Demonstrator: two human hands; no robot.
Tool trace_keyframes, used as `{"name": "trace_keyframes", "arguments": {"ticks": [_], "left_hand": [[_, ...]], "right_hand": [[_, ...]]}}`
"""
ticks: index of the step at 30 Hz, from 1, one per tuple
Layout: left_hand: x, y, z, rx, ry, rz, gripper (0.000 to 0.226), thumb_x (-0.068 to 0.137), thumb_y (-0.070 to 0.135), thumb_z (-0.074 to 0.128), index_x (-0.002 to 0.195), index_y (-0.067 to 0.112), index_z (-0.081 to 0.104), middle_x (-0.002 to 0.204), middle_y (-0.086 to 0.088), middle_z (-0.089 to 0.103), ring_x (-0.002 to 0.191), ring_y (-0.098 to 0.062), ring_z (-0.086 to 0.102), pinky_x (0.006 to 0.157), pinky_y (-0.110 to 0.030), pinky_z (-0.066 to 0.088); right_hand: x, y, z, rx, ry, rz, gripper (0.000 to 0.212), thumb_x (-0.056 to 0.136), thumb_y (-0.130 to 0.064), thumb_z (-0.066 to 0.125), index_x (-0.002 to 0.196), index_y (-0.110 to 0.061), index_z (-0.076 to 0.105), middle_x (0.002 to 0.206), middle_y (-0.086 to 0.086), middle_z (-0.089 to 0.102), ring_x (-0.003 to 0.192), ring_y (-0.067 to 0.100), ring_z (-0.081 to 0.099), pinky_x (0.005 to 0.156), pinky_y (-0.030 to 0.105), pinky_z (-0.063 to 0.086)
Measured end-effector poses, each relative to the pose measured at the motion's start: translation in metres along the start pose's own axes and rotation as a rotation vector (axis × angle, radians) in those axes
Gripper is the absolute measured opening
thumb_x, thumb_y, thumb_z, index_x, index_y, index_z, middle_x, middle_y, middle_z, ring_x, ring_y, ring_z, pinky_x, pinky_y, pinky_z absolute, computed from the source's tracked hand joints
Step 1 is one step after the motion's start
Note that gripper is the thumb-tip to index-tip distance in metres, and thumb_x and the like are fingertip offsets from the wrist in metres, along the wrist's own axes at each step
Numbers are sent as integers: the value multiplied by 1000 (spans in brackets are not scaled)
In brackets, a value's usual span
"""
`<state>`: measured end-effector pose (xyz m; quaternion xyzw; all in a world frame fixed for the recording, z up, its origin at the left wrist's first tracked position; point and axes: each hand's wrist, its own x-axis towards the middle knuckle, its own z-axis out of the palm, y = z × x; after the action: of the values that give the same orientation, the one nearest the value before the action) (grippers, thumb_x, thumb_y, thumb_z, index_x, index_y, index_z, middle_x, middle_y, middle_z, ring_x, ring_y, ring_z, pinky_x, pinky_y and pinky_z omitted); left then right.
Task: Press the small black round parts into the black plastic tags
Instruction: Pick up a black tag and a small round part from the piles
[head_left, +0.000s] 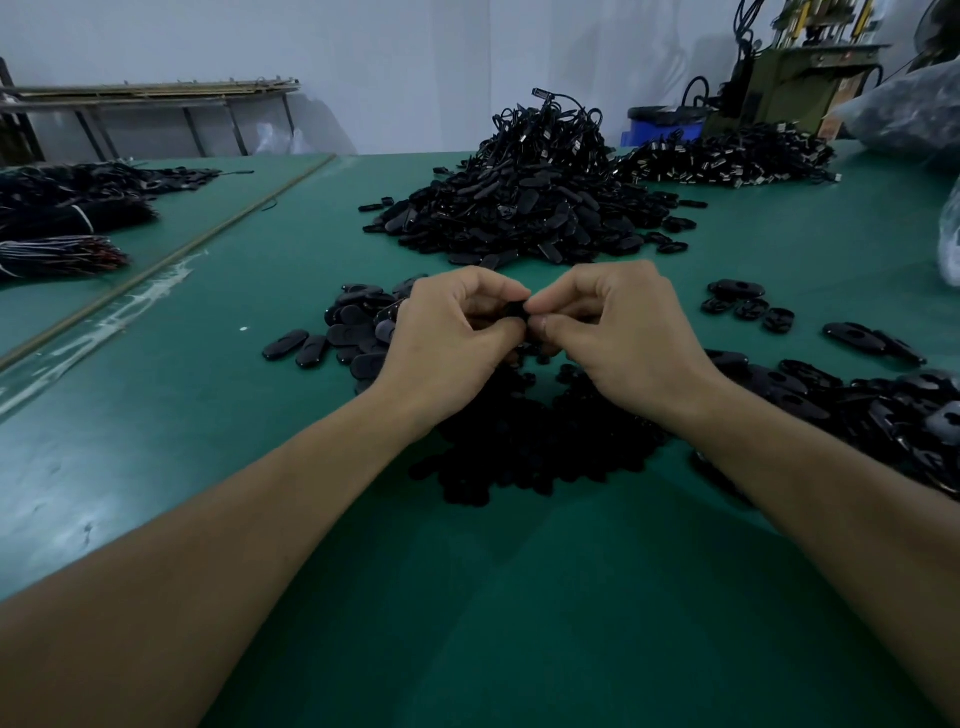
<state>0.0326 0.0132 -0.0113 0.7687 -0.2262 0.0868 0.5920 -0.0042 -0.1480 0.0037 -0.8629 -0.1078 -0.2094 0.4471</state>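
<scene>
My left hand (447, 338) and my right hand (618, 332) meet over the middle of the green table (519, 597). Both pinch one black plastic tag (516, 310) between their fingertips, and the fingers hide most of it. Whether a small round part sits in the tag cannot be told. Below the hands lies a dark heap of small black round parts (530, 452). Loose oval black tags (353, 327) lie to the left of the hands, and more tags (883, 410) are piled at the right.
A big mound of black tags and cables (524, 208) rises behind the hands, with another cable pile (727, 158) at the back right. Wire bundles (57, 228) lie at the far left. A metal rack (156, 104), a blue bin (660, 124) and a machine (795, 78) stand beyond the table.
</scene>
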Motion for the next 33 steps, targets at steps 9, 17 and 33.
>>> {"name": "trace_keyframes", "arguments": {"ticks": [9,17,33], "left_hand": [[1,1,-2,-73,84,-41,14,85,6,77,96,14,72,79,-2,77,62,-10,70,62,-20,54],[2,6,-3,-92,35,-36,13,88,5,74,92,17,73,79,-3,77,63,-7,66,60,-17,52],[2,8,-5,-156,-11,-136,20,82,0,78,95,14,73,73,2,76,62,-9,70,65,-17,56]], "right_hand": [[-1,-4,1,10,27,-41,20,90,-9,69,104,-20,78,88,-16,72,87,-9,66,76,3,45],[1,-1,0,4,29,-22,20,93,-18,68,94,-38,68,98,-11,69,81,2,64,70,11,49],[8,10,-8,112,-70,102,6,88,-18,74,86,-23,71,71,-3,72,63,3,65,66,22,56]]}}
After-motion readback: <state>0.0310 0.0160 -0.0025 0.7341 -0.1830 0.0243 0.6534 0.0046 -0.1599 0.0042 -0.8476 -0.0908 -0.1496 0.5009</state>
